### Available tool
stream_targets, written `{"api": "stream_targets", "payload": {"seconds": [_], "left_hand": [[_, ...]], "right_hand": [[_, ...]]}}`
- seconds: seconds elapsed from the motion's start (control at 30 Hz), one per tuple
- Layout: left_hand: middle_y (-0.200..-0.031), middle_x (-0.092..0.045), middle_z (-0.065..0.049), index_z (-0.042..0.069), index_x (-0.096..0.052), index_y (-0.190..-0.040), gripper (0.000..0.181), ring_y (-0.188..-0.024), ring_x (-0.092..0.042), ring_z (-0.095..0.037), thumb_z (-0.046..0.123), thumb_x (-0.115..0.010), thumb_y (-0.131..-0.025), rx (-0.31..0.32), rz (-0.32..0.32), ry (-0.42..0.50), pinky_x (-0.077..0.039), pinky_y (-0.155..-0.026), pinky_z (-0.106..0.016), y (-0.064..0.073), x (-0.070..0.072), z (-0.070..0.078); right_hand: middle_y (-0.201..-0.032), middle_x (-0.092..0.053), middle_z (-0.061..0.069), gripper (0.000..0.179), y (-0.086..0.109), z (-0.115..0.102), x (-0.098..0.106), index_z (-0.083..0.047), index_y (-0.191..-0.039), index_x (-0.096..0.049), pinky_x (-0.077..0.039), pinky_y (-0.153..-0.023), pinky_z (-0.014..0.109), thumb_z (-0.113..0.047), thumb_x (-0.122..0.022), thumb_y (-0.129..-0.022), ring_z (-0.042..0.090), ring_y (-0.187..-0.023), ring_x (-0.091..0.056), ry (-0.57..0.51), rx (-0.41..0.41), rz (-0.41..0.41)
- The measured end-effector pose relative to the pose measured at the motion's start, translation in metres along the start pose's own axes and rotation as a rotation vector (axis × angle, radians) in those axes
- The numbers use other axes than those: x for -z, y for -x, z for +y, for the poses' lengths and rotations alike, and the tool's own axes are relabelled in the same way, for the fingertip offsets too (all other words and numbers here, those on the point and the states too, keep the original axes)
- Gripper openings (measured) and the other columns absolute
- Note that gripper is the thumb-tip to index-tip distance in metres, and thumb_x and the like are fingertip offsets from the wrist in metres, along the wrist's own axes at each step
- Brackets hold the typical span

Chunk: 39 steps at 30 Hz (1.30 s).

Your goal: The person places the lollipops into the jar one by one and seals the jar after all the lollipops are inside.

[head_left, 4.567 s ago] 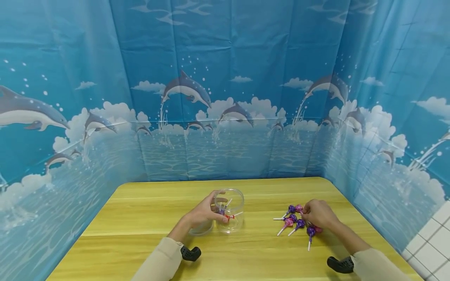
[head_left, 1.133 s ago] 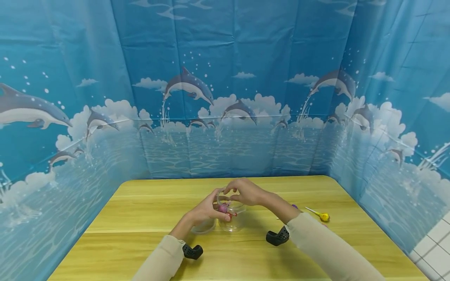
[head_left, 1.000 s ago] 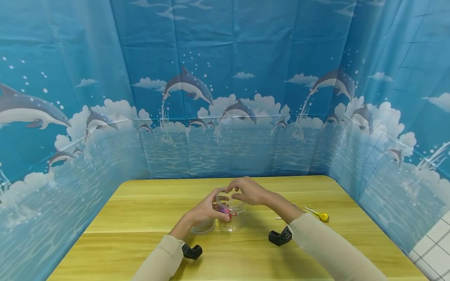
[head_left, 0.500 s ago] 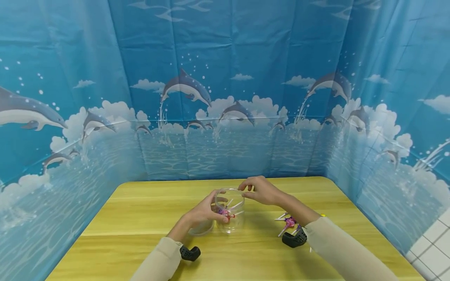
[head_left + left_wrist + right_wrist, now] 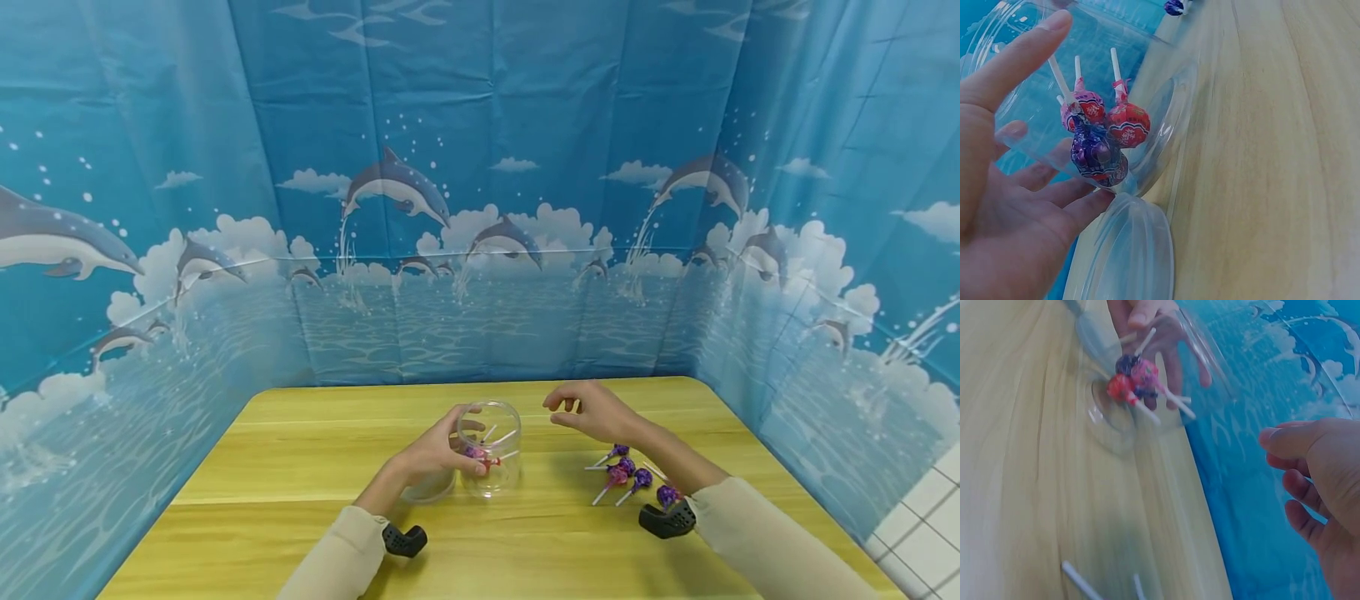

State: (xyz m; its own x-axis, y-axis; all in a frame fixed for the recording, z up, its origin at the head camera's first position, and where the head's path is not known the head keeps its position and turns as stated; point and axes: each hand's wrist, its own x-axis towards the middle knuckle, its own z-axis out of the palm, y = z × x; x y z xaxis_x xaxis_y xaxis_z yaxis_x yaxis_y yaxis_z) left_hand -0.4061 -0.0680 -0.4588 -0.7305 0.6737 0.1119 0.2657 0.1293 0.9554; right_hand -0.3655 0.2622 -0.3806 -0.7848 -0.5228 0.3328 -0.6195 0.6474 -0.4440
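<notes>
My left hand (image 5: 431, 458) grips a clear round jar (image 5: 506, 479) that stands uncapped on the table, thumb on the near side and fingers around the far side. Inside it, in the left wrist view, lie a red lollipop (image 5: 1128, 125), a pink lollipop (image 5: 1092, 107) and dark purple wrapped ones (image 5: 1094, 150), their white sticks pointing up at a slant. My right hand (image 5: 596, 410) hovers to the right of the jar, fingers loosely bent and holding nothing. Below it, several purple and pink lollipops (image 5: 617, 475) lie loose, some partly covered by the right forearm.
A clear lid (image 5: 1141, 250) lies on the table beside the jar, partly behind the left hand. The yellow wooden table (image 5: 300, 467) ends at a blue dolphin curtain (image 5: 480, 325). Each wrist carries a black mount (image 5: 405, 541).
A pink lollipop has gone into the jar from the right hand, which has since let go, left the jar's mouth and moved right. The left hand has kept its grip on the jar.
</notes>
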Motion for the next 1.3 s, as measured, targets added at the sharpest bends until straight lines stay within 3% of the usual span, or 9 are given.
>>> {"api": "stream_targets", "payload": {"seconds": [0.5,0.63,0.8,1.0,1.3], "left_hand": [[-0.156,-0.038,-0.024,0.02,-0.028,-0.162,0.096,-0.132,-0.052,-0.035,0.016,-0.087,-0.086,-0.011,-0.01,0.007,-0.041,-0.109,-0.053,0.003,-0.004,0.001],[-0.158,-0.037,-0.019,0.015,-0.023,-0.164,0.102,-0.142,-0.04,-0.044,0.014,-0.087,-0.085,-0.027,0.005,0.047,-0.039,-0.111,-0.055,0.001,-0.004,0.001],[-0.162,-0.031,-0.022,0.01,-0.021,-0.164,0.102,-0.15,-0.023,-0.047,0.01,-0.086,-0.086,-0.05,0.012,0.097,-0.032,-0.115,-0.058,-0.001,-0.004,0.001],[-0.16,-0.036,-0.017,0.012,-0.029,-0.162,0.092,-0.148,-0.025,-0.05,0.008,-0.084,-0.088,-0.066,0.004,0.14,-0.035,-0.114,-0.053,-0.002,-0.006,0.0],[-0.159,-0.037,-0.016,0.011,-0.029,-0.163,0.089,-0.147,-0.027,-0.051,0.008,-0.081,-0.09,-0.069,-0.022,0.144,-0.039,-0.113,-0.05,-0.003,-0.004,-0.001]], "right_hand": [[-0.103,-0.072,0.001,0.014,0.048,0.025,0.016,-0.008,-0.111,-0.076,-0.053,-0.069,0.032,-0.01,-0.072,-0.098,0.011,-0.084,-0.06,0.011,-0.034,0.076],[-0.102,-0.073,0.002,0.013,0.06,0.034,0.02,-0.01,-0.111,-0.076,-0.053,-0.07,0.032,-0.011,-0.073,-0.098,0.011,-0.084,-0.059,0.026,-0.063,0.101],[-0.099,-0.072,-0.003,0.014,0.073,0.044,0.023,-0.008,-0.111,-0.076,-0.053,-0.073,0.034,-0.011,-0.074,-0.097,0.011,-0.084,-0.061,0.046,-0.088,0.13],[-0.099,-0.071,-0.004,0.014,0.09,0.063,0.025,-0.008,-0.11,-0.076,-0.054,-0.072,0.034,-0.012,-0.075,-0.097,0.013,-0.084,-0.062,0.072,-0.16,0.143],[-0.098,-0.072,0.003,0.019,0.113,0.096,0.021,0.001,-0.111,-0.075,-0.053,-0.068,0.034,-0.01,-0.075,-0.095,0.019,-0.084,-0.062,0.087,-0.274,0.138]]}}
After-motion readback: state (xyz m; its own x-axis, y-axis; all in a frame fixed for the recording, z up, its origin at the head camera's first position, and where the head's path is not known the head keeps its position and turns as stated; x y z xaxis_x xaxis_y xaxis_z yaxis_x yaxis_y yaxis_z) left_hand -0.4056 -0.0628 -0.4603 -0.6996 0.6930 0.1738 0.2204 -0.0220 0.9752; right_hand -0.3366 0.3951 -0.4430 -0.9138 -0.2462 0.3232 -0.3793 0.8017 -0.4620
